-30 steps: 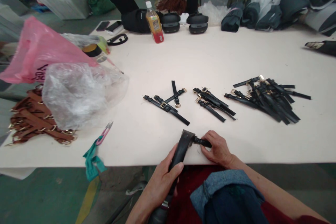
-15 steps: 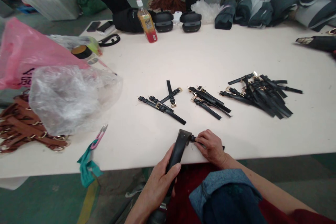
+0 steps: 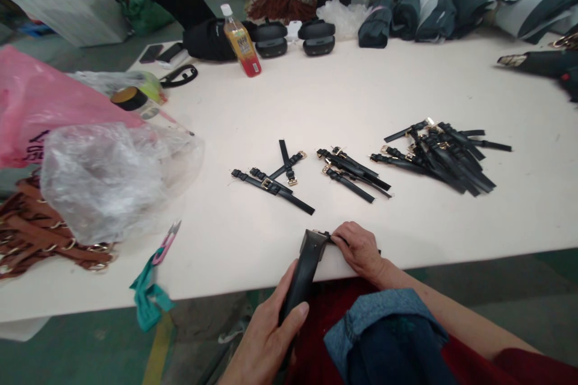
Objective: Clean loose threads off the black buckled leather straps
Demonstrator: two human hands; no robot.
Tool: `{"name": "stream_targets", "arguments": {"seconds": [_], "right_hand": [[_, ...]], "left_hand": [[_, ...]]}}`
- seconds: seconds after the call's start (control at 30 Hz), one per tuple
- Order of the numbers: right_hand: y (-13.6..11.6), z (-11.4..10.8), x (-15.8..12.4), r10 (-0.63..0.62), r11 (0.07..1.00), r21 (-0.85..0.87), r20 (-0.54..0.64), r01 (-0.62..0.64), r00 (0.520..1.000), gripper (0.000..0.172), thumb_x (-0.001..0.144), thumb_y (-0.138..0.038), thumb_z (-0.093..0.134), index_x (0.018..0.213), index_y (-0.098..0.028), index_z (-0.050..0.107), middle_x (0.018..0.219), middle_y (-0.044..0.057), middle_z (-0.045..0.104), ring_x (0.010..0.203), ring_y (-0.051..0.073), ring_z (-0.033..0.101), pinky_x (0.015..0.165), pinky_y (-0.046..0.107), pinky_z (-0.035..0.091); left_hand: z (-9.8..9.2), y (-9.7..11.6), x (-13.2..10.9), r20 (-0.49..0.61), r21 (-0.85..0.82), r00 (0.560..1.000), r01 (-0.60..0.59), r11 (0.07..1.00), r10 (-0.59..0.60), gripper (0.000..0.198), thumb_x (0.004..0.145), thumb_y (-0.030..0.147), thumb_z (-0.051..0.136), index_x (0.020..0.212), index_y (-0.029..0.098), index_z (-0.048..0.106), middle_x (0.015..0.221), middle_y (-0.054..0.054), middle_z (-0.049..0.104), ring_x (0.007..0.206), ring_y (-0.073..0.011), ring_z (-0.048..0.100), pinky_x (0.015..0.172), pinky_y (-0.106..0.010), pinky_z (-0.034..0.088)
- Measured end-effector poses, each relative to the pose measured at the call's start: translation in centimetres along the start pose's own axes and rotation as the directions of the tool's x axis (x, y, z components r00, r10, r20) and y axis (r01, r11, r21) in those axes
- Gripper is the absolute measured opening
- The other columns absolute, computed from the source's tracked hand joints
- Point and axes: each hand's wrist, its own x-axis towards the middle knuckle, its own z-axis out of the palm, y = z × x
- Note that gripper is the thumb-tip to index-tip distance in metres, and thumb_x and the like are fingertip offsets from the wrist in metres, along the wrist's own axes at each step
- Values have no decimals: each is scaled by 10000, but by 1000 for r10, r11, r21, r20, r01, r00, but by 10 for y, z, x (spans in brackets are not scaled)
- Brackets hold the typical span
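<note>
Left grip (image 3: 276, 320), in the head view, is wrapped round a black handheld tool (image 3: 304, 271), while beside its tip a half-hidden strap (image 3: 328, 236) is apparently pinched by the right grip (image 3: 359, 249) for steadiness above the counter (image 3: 217, 252).

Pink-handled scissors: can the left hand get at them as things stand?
Probably not right away: the left hand is wrapped around the black handheld tool, so it looks occupied. Otherwise the way seems free: the pink-handled scissors lie to its left, with no object seen in between.
</note>
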Motion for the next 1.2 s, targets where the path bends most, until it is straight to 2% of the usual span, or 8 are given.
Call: {"name": "stream_targets", "arguments": {"seconds": [0.07,0.13,0.23,0.4,0.6,0.8,1.0,1.2], "right_hand": [[1,3,0,21,1000,-9,-10,-21,1000,184,952,-259,464,848,-212,609,822,34,634,832,178,560,757,290,411],[2,5,0,41,999,-11,-24,-41,999,193,959,-266,448,851,-212,598,827,35,635,827,179,556,755,289,403],[2,7,0,66,998,-12,-34,-67,997,195,967,-269,428,860,-214,582,837,33,639,817,179,555,742,285,394],[4,10,1,92,995,-38,-40,-94,995,191,971,-273,419,871,-217,572,866,39,646,834,183,559,729,279,384],[3,10,1,122,992,-23,-74,-124,990,195,970,-274,411,856,-220,560,824,30,639,798,177,561,720,276,380],[-1,9,1,130,991,-21,-89,-133,987,190,969,-275,417,851,-221,557,825,23,645,798,172,563,709,270,368],[-2,9,1,144,989,-16,-101,-147,984,187,967,-280,428,844,-223,557,827,18,648,800,172,567,705,271,366],[-4,8,2,159,987,-17,-94,-162,983,189,966,-284,432,848,-219,564,820,18,648,797,168,567,705,268,361]], "left_hand": [[3,-2,-2,48,103,998,-33,994,28,640,882,468,489,1457,263,299,1463,-24,402,1352,-269,339,1139,-407,228],[7,-3,-1,87,155,996,-39,987,25,641,904,461,448,1476,263,237,1499,-7,338,1384,-238,285,1159,-388,164],[15,1,1,91,180,996,-28,983,11,653,917,456,414,1489,245,181,1487,-31,360,1369,-238,319,1139,-377,207],[26,16,2,39,279,995,76,957,-90,695,897,480,426,1493,221,180,1353,-113,528,1254,-310,471,1074,-431,287],[32,25,-3,47,413,992,90,906,-120,674,915,472,372,1500,251,121,1199,-140,634,1110,-334,582,906,-426,419],[31,17,-12,79,380,989,85,921,-123,666,920,433,362,1503,250,98,1339,-112,541,1214,-296,516,975,-384,379],[30,20,-9,36,384,990,113,916,-137,679,912,466,368,1501,229,128,1240,-129,610,1130,-313,567,949,-395,382],[36,25,-2,33,389,994,85,917,-106,676,917,479,367,1500,225,139,1193,-128,635,1101,-294,585,886,-339,409]]}}
